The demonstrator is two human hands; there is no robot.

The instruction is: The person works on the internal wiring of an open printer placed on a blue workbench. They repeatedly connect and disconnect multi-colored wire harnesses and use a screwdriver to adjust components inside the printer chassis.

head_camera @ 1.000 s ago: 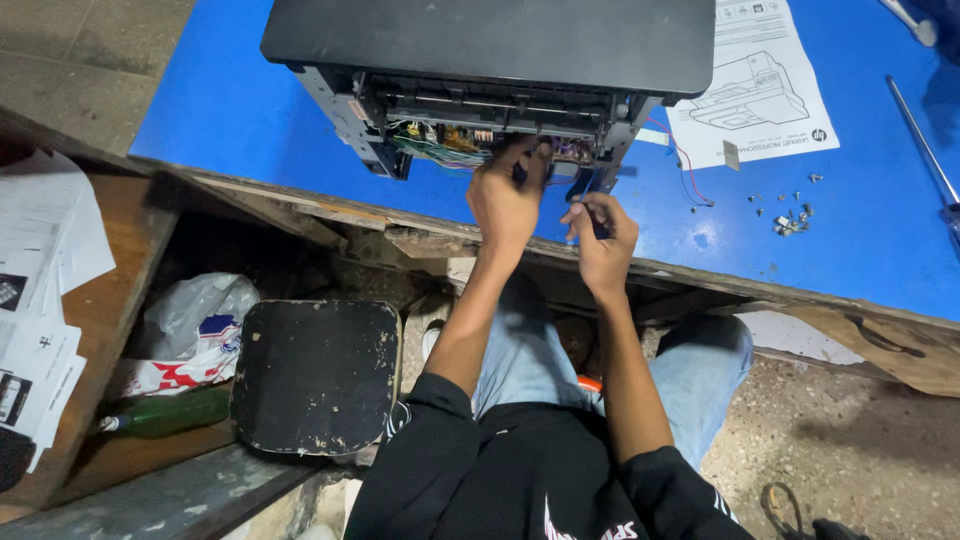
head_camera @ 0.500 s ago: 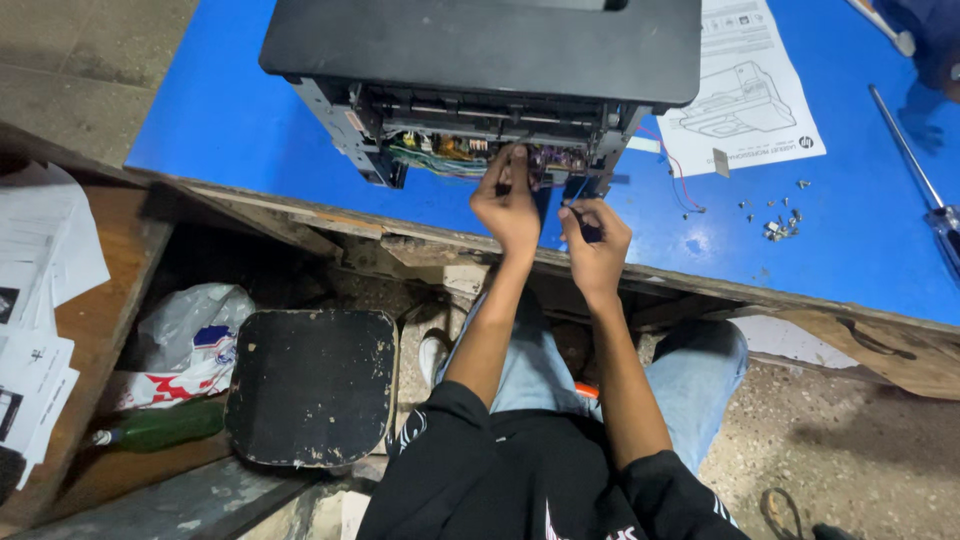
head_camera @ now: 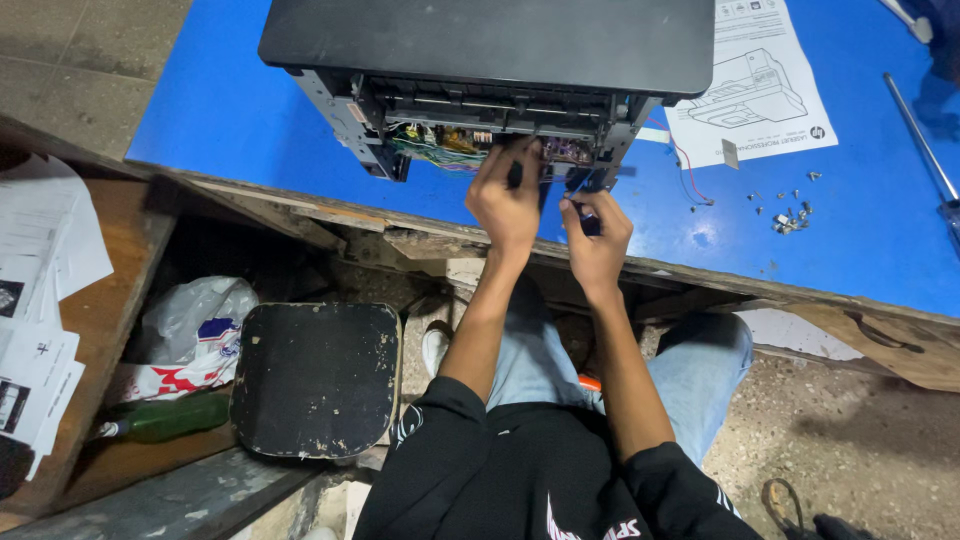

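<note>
White papers (head_camera: 40,300) lie on a wooden shelf (head_camera: 100,330) at far left, with a plastic bag (head_camera: 195,335) and a green bottle (head_camera: 165,420) beside them below the bench edge. Next comes a worn black stool seat (head_camera: 315,380) (its paint chipped round the rim). Above, on the blue table (head_camera: 230,110), sits a black printer (head_camera: 490,45) with its near side open, showing coloured wires (head_camera: 435,150) and a circuit board. The left hand (head_camera: 505,205) reaches into that opening, fingers curled round a dark tool handle (head_camera: 515,172) whose tip is hidden inside. Just beside it, the right hand (head_camera: 597,240) is closed on a small dark part (head_camera: 583,183) at the printer's lower edge; what exactly it pinches I cannot tell. Further right a printed sheet (head_camera: 755,85) lies flat on the table, then a scatter of small screws (head_camera: 790,215), and a long metal rod (head_camera: 915,135) near the edge.
</note>
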